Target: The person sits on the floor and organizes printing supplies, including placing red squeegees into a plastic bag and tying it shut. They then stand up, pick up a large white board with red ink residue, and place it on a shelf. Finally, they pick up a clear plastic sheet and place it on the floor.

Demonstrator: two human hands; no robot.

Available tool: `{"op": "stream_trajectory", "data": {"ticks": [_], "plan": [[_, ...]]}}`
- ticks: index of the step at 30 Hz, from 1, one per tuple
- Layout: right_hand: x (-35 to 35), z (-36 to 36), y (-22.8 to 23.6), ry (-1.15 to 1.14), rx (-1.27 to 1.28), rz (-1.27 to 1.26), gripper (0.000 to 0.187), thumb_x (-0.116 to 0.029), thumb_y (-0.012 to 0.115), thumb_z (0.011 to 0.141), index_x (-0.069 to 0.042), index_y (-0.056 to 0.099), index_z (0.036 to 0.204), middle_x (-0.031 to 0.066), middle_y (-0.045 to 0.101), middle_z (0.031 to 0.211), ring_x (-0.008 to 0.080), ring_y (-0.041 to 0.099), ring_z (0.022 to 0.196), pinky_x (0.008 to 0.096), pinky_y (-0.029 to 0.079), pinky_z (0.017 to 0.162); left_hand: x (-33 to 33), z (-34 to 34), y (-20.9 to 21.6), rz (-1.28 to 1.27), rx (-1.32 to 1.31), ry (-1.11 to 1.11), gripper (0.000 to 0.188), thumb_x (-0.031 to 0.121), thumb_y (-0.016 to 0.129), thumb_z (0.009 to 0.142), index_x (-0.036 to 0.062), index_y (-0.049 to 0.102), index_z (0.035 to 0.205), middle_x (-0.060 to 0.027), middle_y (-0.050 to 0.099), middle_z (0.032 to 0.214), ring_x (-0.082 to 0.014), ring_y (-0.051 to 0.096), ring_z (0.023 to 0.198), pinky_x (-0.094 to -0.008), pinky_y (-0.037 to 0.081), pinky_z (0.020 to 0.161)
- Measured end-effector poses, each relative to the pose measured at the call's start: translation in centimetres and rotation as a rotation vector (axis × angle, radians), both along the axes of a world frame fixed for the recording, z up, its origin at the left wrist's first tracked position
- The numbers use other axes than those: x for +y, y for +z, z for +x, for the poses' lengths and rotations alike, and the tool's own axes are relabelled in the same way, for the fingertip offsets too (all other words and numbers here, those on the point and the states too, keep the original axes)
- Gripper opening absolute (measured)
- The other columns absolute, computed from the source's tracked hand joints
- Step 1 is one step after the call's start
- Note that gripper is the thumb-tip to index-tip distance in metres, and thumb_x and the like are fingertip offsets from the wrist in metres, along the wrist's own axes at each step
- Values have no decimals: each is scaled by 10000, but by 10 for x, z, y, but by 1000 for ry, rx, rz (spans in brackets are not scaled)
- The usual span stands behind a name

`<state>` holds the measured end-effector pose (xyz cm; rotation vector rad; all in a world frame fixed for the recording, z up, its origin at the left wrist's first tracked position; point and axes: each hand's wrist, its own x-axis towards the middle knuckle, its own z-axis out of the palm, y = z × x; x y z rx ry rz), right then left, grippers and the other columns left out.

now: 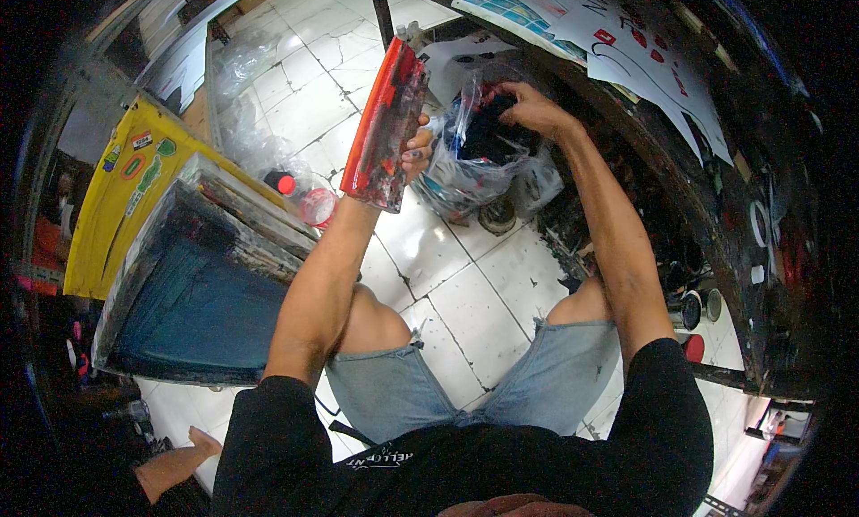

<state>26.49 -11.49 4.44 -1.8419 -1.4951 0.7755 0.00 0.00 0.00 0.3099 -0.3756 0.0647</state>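
well, the framed blue panel (206, 293) is at your left. farther off, right of centre, sits the clear plastic bag (461, 184). between them your left hand (417, 150) grasps the red squeegee (386, 128), its smears not yet off. your right hand (535, 112) reaches the bag's mouth; whether its fingers pinch anything, i can't tell.

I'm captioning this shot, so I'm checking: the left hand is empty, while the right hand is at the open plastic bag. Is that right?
Not quite: the left hand is not empty. The head view shows it holding a red tool. The right hand is at the open plastic bag, as you say.
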Motion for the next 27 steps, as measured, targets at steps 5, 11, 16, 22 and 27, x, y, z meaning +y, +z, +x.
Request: {"op": "stream_trajectory", "data": {"ticks": [5,11,16,22,27], "plan": [[-2,-31,28,9,-392,241,206,-30,520,844,-13,591,1036,150,634,926,261,599,896,393,452,802,-12,-5,17,-5,40,37,616,445,514,879,-74,412,1193,-109,446,803,-189,478,672,-267,430,546],[1,-60,61,-146,-303,461,179,-139,525,900,-24,574,1028,143,597,1028,221,568,916,369,448,803,-20,1,20,-22,27,-76,643,484,538,869,-71,408,1166,-116,450,801,-179,490,653,-242,465,526],[19,-55,41,-150,-182,696,385,-204,515,904,-34,481,1247,196,583,1010,336,576,961,402,445,848,-37,7,30,-31,113,-125,591,385,616,846,-51,385,1171,-100,471,760,-184,531,583,-240,490,491],[14,-72,49,-261,-139,656,331,-168,621,826,-51,620,1135,183,618,993,309,606,898,364,472,815,-41,12,25,-57,127,-159,562,356,647,828,-28,391,1148,-94,464,727,-185,520,554,-246,486,441],[11,-70,50,-301,-173,870,224,-106,685,748,-17,689,953,160,626,783,278,619,692,339,487,634,-53,13,45,-21,189,-137,554,376,633,833,-29,404,1136,-85,452,719,-177,511,548,-241,482,440]]}}
